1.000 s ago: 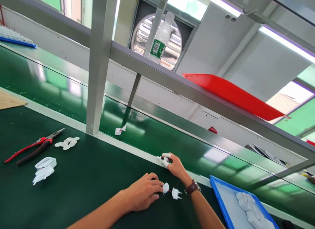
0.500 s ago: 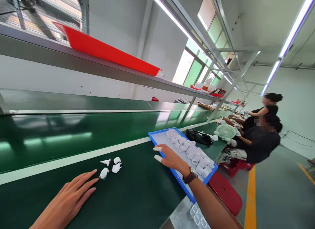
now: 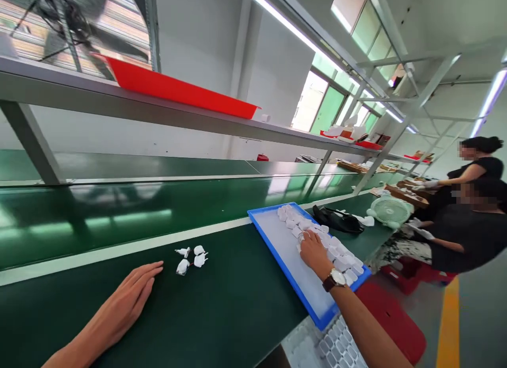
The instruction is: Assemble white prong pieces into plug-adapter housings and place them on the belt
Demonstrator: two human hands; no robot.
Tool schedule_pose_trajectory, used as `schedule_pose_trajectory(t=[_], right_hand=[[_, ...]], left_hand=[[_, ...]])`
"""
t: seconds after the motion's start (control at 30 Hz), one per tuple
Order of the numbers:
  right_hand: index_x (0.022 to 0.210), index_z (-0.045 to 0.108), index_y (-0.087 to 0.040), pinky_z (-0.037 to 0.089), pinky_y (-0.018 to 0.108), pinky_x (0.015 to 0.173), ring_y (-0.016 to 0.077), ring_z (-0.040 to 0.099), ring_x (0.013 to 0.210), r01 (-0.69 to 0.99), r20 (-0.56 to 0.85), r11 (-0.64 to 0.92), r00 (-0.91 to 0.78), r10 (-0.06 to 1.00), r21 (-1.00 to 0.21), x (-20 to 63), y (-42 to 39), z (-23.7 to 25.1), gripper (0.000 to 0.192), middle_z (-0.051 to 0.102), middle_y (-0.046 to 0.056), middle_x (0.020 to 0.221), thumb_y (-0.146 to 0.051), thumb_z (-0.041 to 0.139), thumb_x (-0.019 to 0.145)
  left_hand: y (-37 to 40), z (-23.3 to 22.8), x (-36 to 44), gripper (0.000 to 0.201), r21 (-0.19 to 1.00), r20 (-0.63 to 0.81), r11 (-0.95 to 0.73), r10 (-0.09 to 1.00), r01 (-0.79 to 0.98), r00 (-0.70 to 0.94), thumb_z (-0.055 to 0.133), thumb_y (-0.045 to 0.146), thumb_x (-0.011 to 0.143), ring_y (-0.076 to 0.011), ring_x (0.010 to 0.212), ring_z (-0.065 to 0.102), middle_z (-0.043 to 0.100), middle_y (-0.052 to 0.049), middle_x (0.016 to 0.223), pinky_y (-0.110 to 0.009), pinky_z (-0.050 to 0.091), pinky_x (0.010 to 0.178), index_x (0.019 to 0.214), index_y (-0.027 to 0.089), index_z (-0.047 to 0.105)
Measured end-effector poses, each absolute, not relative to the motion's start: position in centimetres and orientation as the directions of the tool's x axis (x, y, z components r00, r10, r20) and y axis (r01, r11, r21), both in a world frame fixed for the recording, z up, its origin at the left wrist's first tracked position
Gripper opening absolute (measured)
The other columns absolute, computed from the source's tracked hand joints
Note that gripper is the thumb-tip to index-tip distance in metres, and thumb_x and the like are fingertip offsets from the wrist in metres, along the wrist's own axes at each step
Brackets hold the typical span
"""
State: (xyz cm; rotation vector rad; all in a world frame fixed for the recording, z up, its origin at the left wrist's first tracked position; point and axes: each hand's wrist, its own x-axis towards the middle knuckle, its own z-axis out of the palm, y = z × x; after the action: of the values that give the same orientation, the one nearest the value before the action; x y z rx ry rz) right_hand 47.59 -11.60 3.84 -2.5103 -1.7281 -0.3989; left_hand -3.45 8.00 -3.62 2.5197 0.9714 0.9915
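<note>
My left hand [image 3: 122, 304] lies on the green tabletop with its fingers stretched out, holding nothing. Just beyond its fingertips is a small group of white plastic parts [image 3: 199, 260] joined by thin dark wires. My right hand [image 3: 315, 252] is over the blue-rimmed tray [image 3: 281, 270], its fingers curled down among the white plastic pieces [image 3: 343, 260]. White covers sit on some of its fingertips. What those fingers grip, if anything, is hidden among the pieces. The pieces lie in rows along the tray's right side.
A black pouch [image 3: 336, 219] and a green fan [image 3: 390, 210] stand beyond the tray. Below its near corner is a white gridded holder [image 3: 340, 347]. A red stool [image 3: 390, 320] is at the right, where two people sit further along. A red tray [image 3: 178, 91] rests on the shelf above.
My right hand has moved from above the tray's left edge to the white pieces, and its fingers have curled down. My left hand stays flat. The view has turned slightly left.
</note>
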Motion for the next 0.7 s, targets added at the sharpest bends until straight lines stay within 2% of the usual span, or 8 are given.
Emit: schedule_pose_trajectory(t=[0.07,0.13,0.2,0.27,0.37,0.47,0.57,0.7], right_hand=[[0.099,0.076,-0.009,0.038,0.066,0.109,0.0451,0.051,0.132,0.939,0.279,-0.336,0.305,0.910,0.071,47.4,-11.6,4.3,0.033,0.065,0.029,0.126,-0.002,0.051,0.079],[0.106,0.074,-0.012,0.041,0.062,0.111,0.0411,0.052,0.133,0.962,0.308,-0.271,0.245,0.920,0.045,46.5,-11.4,4.8,0.038,0.063,0.024,0.133,-0.003,0.050,0.077],[0.120,0.069,-0.016,0.041,0.055,0.115,0.0338,0.051,0.136,0.992,0.365,-0.124,0.129,0.922,-0.039,43.9,-10.8,5.5,0.047,0.060,0.017,0.139,-0.006,0.048,0.079],[0.133,0.060,-0.020,0.043,0.048,0.115,0.0279,0.052,0.135,0.972,0.445,0.119,-0.017,0.895,-0.201,39.3,-9.6,6.1,0.051,0.058,0.013,0.142,-0.010,0.045,0.085],[0.132,0.060,-0.026,0.051,0.040,0.107,0.0228,0.061,0.123,0.808,0.450,0.408,-0.202,0.870,-0.425,30.3,-6.8,6.2,0.038,0.063,0.008,0.134,-0.019,0.051,0.096],[0.123,0.065,-0.025,0.052,0.036,0.104,0.0205,0.064,0.115,0.619,0.451,0.585,-0.381,0.807,-0.524,22.1,-3.5,5.1,0.028,0.069,0.006,0.123,-0.019,0.058,0.096],[0.126,0.062,-0.022,0.053,0.036,0.103,0.0214,0.064,0.114,0.572,0.470,0.679,-0.492,0.733,-0.460,18.0,-0.6,3.2,0.033,0.069,0.008,0.125,-0.016,0.062,0.093],[0.133,0.058,-0.014,0.050,0.047,0.104,0.0288,0.059,0.118,0.735,0.518,0.651,-0.489,0.702,-0.189,18.6,1.3,1.2,0.042,0.067,0.013,0.125,-0.007,0.057,0.092]], left_hand=[[7.5,-2.2,-3.7,0.044,0.499,0.515,-0.715,0.699,0.490,0.497,0.036,0.042,0.100,-0.0236,0.120,0.067,0.068,-0.006,0.132,-0.040,0.053,0.111,0.127,0.025,0.066],[7.1,-1.0,-3.8,0.044,0.538,0.522,-0.685,0.729,0.492,0.443,0.036,0.044,0.102,-0.0221,0.120,0.066,0.068,-0.005,0.131,-0.039,0.053,0.111,0.130,0.026,0.064],[6.6,-0.1,-3.6,0.041,0.565,0.531,-0.673,0.739,0.477,0.415,0.040,0.047,0.102,-0.0218,0.120,0.065,0.068,-0.005,0.130,-0.040,0.051,0.112,0.126,0.026,0.067],[5.7,0.4,-2.9,0.039,0.576,0.530,-0.684,0.730,0.448,0.433,0.049,0.050,0.100,-0.0228,0.120,0.064,0.067,-0.006,0.131,-0.040,0.053,0.110,0.125,0.027,0.067],[4.0,0.3,-1.7,0.054,0.577,0.503,-0.713,0.695,0.399,0.515,0.065,0.052,0.092,-0.0254,0.122,0.064,0.062,-0.009,0.137,-0.039,0.059,0.103,0.139,0.028,0.056],[2.9,-0.6,-1.5,0.063,0.569,0.511,-0.744,0.653,0.350,0.559,0.070,0.044,0.091,-0.0246,0.120,0.065,0.061,-0.009,0.137,-0.038,0.059,0.101,0.147,0.030,0.046],[3.4,-1.5,-2.9,0.046,0.573,0.545,-0.736,0.671,0.361,0.503,0.061,0.031,0.096,-0.0203,0.111,0.067,0.066,-0.006,0.125,-0.035,0.059,0.099,0.142,0.031,0.052],[5.4,-1.8,-5.3,0.026,0.636,0.478,-0.595,0.804,0.492,0.354,0.064,0.028,0.093,-0.0229,0.108,0.066,0.069,-0.003,0.114,-0.040,0.055,0.098,0.119,0.028,0.065]])
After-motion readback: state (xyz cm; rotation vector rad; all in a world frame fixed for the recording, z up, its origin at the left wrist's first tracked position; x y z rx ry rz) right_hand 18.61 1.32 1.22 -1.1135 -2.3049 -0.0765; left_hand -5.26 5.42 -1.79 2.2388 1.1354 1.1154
